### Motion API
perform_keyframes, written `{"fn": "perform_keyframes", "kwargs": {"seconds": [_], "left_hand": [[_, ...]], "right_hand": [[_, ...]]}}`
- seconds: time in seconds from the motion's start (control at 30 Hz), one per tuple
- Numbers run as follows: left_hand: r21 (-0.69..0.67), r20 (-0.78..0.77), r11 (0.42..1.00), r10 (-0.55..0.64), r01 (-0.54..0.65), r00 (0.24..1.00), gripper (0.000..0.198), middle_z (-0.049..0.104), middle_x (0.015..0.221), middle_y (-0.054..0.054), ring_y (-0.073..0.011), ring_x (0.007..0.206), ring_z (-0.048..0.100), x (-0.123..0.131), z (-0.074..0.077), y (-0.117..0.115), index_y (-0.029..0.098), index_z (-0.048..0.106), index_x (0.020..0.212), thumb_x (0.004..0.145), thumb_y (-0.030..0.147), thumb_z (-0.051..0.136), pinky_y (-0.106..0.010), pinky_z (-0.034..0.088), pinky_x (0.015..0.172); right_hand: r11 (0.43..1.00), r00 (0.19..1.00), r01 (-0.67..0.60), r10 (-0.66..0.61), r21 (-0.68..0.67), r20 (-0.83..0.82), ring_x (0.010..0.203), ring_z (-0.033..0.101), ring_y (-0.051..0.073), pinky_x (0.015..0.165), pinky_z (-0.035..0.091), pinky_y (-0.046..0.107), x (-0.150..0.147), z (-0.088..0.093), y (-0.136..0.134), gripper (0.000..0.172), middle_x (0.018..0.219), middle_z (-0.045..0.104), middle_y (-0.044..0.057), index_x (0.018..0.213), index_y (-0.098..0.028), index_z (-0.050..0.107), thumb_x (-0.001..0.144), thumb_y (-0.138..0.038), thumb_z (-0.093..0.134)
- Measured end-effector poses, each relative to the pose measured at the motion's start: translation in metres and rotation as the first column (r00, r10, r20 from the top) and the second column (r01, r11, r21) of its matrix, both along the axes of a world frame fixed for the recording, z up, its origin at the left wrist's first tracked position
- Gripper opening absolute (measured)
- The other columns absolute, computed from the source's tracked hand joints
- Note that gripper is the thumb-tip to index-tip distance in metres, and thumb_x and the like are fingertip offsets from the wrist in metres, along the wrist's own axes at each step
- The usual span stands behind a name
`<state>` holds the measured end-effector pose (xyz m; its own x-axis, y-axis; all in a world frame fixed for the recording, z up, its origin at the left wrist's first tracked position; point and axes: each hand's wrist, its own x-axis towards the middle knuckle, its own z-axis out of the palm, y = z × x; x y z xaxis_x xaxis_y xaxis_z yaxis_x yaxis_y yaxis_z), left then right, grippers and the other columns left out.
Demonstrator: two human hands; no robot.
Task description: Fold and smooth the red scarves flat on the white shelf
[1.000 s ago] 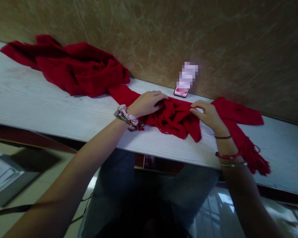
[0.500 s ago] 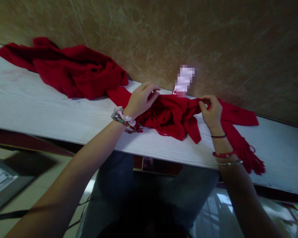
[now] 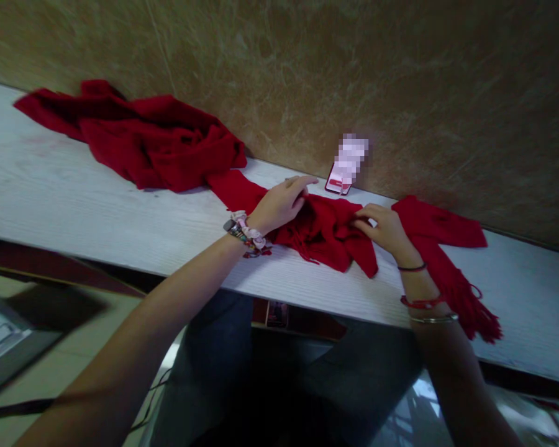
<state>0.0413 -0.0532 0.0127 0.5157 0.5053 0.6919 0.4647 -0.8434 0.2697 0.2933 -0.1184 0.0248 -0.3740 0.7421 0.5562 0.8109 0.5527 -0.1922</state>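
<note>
Heaped red scarf-like textile [image 3: 153, 143]: matt woven or knitted cloth, softly creased. Crumpled red textile [image 3: 340, 233]: matt cloth, rumpled. Long red fringed end [image 3: 461, 292]: matt cloth, stringy tassels. White wood-grained tabletop [image 3: 74, 180]: finely ridged, low sheen. Brown marbled wall panel [image 3: 261, 74]: smooth-looking, dull. Slim silver-coloured bangle [image 3: 435, 319]: shiny metal. Pale pink gathered wristband [image 3: 256, 237]: soft cloth.

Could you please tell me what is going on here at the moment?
A person is handling a bunched red cloth on a white table with both bare hands. The left hand is over its left part, and the right hand has its fingertips at the right part; how firmly either grips is hard to tell. A larger red heap lies to the left, fringed red fabric to the right, and a lit phone stands near the wall.
</note>
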Motion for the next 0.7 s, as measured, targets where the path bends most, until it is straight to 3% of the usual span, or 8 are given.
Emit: {"fn": "perform_keyframes", "kwargs": {"seconds": [0.07, 0.13, 0.23, 0.4, 0.5, 0.57, 0.7], "left_hand": [[0.013, 0.113, 0.998, 0.059, -0.061, 0.992, 0.04, 0.059, 0.094, -0.004, -0.0147, 0.088, 0.056, -0.005, 0.002, 0.005, 0.014, 0.046, 0.116, 0.077, 0.002, 0.042, -0.028, 0.044, 0.082], [0.015, 0.208, 0.992, 0.119, -0.125, 0.971, 0.038, 0.059, 0.092, -0.004, -0.0155, 0.089, 0.056, -0.009, 0.004, 0.01, 0.016, 0.045, 0.114, 0.079, 0.003, 0.04, -0.03, 0.044, 0.083], [0.015, 0.222, 0.987, 0.153, -0.16, 0.963, 0.035, 0.057, 0.092, -0.005, -0.0168, 0.09, 0.056, -0.011, 0.003, 0.013, 0.018, 0.044, 0.114, 0.081, 0.006, 0.039, -0.031, 0.045, 0.083], [0.071, 0.118, 0.984, 0.157, -0.166, 0.981, 0.038, 0.052, 0.104, -0.009, -0.0195, 0.093, 0.054, -0.004, 0.003, -0.001, 0.016, 0.047, 0.113, 0.076, 0.007, 0.042, -0.032, 0.045, 0.081], [0.112, 0.023, 0.989, 0.093, -0.095, 0.995, 0.038, 0.054, 0.102, -0.009, -0.0193, 0.092, 0.055, -0.001, 0.006, -0.011, 0.015, 0.051, 0.109, 0.073, 0.007, 0.046, -0.03, 0.045, 0.078], [0.113, -0.05, 0.992, 0.066, -0.06, 0.997, 0.038, 0.057, 0.098, -0.008, -0.0181, 0.088, 0.056, 0.0, 0.007, -0.014, 0.014, 0.052, 0.109, 0.073, 0.007, 0.045, -0.028, 0.045, 0.075], [0.071, -0.092, 0.996, 0.055, -0.049, 0.994, 0.033, 0.059, 0.095, -0.007, -0.0165, 0.084, 0.057, 0.0, 0.006, -0.011, 0.014, 0.054, 0.106, 0.076, 0.008, 0.043, -0.026, 0.045, 0.071]], "right_hand": [[0.982, 0.99, 0.107, -0.092, 0.156, -0.103, 0.065, 0.056, 0.017, 0.061, 0.044, 0.03, 0.002, 0.003, -0.001, 0.009, 0.068, 0.062, 0.002, 0.069, -0.021, 0.061, 0.077, -0.024, 0.058], [0.927, 0.96, 0.236, -0.175, 0.29, -0.22, 0.064, 0.056, 0.018, 0.061, 0.044, 0.031, 0.005, 0.005, -0.001, 0.009, 0.067, 0.061, 0.002, 0.07, -0.021, 0.061, 0.077, -0.023, 0.057], [0.885, 0.936, 0.312, -0.226, 0.344, -0.268, 0.067, 0.057, 0.019, 0.063, 0.045, 0.033, 0.009, 0.003, 0.002, 0.009, 0.069, 0.06, 0.003, 0.072, -0.021, 0.062, 0.077, -0.021, 0.055], [0.962, 0.978, 0.145, -0.104, 0.232, -0.18, 0.081, 0.059, 0.021, 0.072, 0.048, 0.037, 0.004, 0.0, 0.001, 0.017, 0.083, 0.062, 0.004, 0.081, -0.023, 0.064, 0.078, -0.019, 0.048], [0.995, 0.976, 0.029, -0.008, 0.094, -0.218, 0.083, 0.06, 0.02, 0.07, 0.049, 0.035, -0.001, 0.001, -0.004, 0.025, 0.089, 0.065, 0.004, 0.095, -0.023, 0.064, 0.085, -0.027, 0.042], [1.0, 0.977, 0.025, -0.022, 0.01, -0.214, 0.075, 0.061, 0.019, 0.064, 0.048, 0.031, -0.003, 0.001, -0.006, 0.028, 0.087, 0.067, 0.004, 0.101, -0.023, 0.063, 0.087, -0.033, 0.042], [0.991, 0.995, 0.021, -0.033, -0.131, -0.091, 0.053, 0.053, 0.013, 0.05, 0.041, 0.026, -0.005, 0.001, -0.008, 0.025, 0.067, 0.064, 0.002, 0.094, -0.019, 0.067, 0.08, -0.035, 0.054]]}}
